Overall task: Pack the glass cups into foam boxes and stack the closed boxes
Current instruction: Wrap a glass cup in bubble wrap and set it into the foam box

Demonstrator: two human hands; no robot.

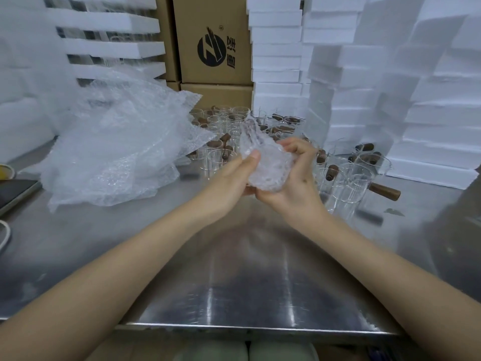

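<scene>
One bubble-wrapped cup (pixel 265 165) is gripped by both hands, left hand (pixel 231 178) and right hand (pixel 296 178); many unwrapped glass cups (pixel 348 183) behind them remain unpacked.

Both hands are holding a bubble-wrapped bundle (pixel 263 162) above the steel counter (pixel 247 269): left hand (pixel 229 178) pinching its side, right hand (pixel 294 175) cupping underneath. Bare glass cups (pixel 348 181) are sitting just behind, foam boxes (pixel 276 48) stacked beyond.
</scene>
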